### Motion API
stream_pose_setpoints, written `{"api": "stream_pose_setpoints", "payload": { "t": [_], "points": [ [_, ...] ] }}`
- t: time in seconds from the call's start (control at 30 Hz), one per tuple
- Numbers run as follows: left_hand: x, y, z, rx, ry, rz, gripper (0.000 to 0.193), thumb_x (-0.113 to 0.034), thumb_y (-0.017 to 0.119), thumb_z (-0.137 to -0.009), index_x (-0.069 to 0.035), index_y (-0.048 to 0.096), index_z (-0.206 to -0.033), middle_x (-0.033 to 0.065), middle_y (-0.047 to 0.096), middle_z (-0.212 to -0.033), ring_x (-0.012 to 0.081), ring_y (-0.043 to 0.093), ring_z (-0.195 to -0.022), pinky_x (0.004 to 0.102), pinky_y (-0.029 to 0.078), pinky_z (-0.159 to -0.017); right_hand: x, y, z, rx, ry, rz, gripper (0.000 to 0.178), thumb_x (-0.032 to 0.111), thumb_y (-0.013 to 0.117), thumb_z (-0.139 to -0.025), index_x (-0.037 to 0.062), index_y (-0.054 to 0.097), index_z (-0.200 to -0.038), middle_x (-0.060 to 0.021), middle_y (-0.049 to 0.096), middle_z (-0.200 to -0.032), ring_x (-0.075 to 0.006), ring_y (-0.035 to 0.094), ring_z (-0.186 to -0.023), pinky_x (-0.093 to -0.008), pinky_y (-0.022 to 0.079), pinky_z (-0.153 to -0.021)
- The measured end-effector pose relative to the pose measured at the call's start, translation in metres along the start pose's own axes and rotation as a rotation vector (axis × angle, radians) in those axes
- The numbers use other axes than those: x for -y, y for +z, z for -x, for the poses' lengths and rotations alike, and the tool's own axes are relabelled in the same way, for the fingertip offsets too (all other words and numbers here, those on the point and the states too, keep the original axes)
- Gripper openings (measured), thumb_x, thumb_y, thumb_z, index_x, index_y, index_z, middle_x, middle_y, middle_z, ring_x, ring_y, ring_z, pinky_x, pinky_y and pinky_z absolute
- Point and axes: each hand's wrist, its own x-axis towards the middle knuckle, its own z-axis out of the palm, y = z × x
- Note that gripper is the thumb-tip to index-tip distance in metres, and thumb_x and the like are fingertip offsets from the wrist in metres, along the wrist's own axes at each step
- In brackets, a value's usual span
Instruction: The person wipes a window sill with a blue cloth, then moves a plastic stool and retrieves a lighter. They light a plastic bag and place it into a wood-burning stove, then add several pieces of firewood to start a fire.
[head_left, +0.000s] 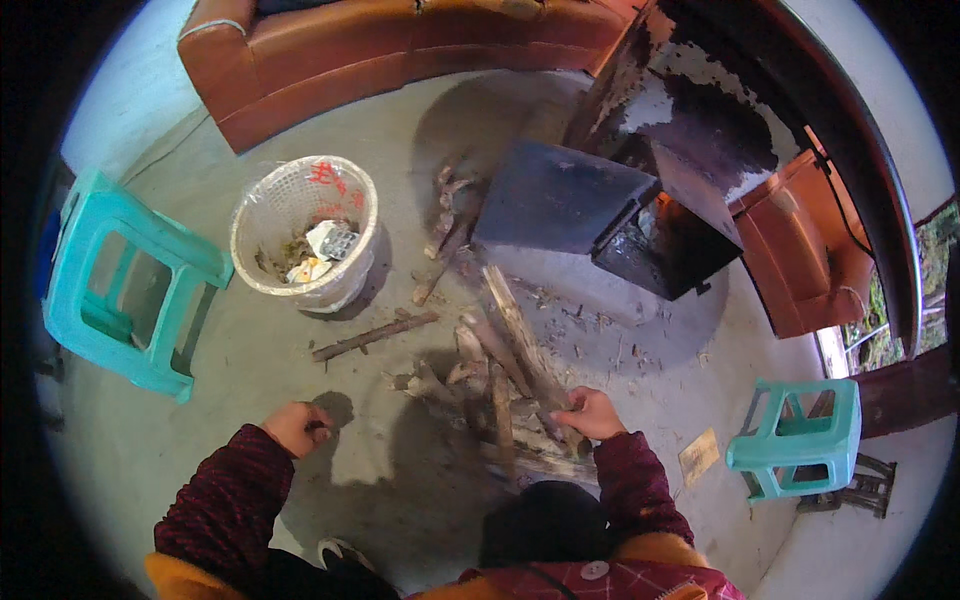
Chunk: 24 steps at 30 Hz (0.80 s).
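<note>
- Right hand: fingers pinched on the near end of a long split log, which lies on the firewood pile.
- Left hand: fingers curled above the floor; cannot tell how tightly.

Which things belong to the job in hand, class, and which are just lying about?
Job in hand: right hand, split log it touches, surrounding firewood, probably the open black stove.

Just lying about: lined white wastebasket, turquoise plastic stools, orange-brown sofa.

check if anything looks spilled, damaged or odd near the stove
Wood chips lie scattered on the floor beside the stove, looking like spilled debris; the panel beyond it looks damaged, its surface dark and patchy.
</note>
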Motion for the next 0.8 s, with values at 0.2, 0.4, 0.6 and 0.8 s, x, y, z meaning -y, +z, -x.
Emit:
{"api": "stream_pose_setpoints", "payload": {
  "t": [0.2, 0.4, 0.6, 0.8],
  "points": [
    [-0.019, -0.006, 0.007, -0.02, 0.012, -0.074, 0.023, -0.013, 0.066, -0.074, -0.005, 0.065, -0.095, 0.0169, 0.064, -0.087, 0.0303, 0.062, -0.082, 0.0371, 0.05, -0.072, 0.009, 0.006, -0.028, 0.005, 0.041, -0.118, 0.039, 0.037, 0.07, -0.071, -0.0013, 0.06, -0.072, -0.0123, 0.057, -0.061, -0.0223, 0.054, -0.056, -0.0358, 0.043, -0.055],
    [-0.018, -0.009, 0.023, -0.055, -0.021, -0.082, 0.023, -0.015, 0.067, -0.073, -0.005, 0.065, -0.093, 0.0156, 0.063, -0.086, 0.0292, 0.062, -0.08, 0.0364, 0.049, -0.07, -0.016, 0.019, -0.024, -0.208, 0.008, 0.305, 0.033, 0.034, 0.068, -0.071, 0.0012, 0.063, -0.077, -0.017, 0.061, -0.072, -0.0315, 0.062, -0.072, -0.0423, 0.048, -0.064],
    [-0.021, -0.004, 0.017, -0.039, 0.035, -0.164, 0.019, -0.011, 0.067, -0.072, -0.006, 0.065, -0.09, 0.0112, 0.064, -0.08, 0.0229, 0.061, -0.073, 0.0331, 0.048, -0.067, -0.058, 0.004, -0.027, -0.53, 0.082, 0.673, 0.034, 0.033, 0.066, -0.069, 0.0058, 0.063, -0.09, -0.0169, 0.061, -0.091, -0.0333, 0.061, -0.083, -0.0422, 0.05, -0.072],
    [-0.029, -0.005, 0.013, -0.024, -0.019, -0.119, 0.017, -0.009, 0.064, -0.074, -0.006, 0.065, -0.09, 0.0123, 0.064, -0.081, 0.0246, 0.062, -0.075, 0.0338, 0.048, -0.068, -0.073, 0.047, -0.044, -0.258, 0.076, 0.748, 0.026, 0.027, 0.058, -0.073, 0.0079, 0.063, -0.09, -0.0165, 0.061, -0.094, -0.0325, 0.061, -0.084, -0.0432, 0.05, -0.071]
  ]
}}
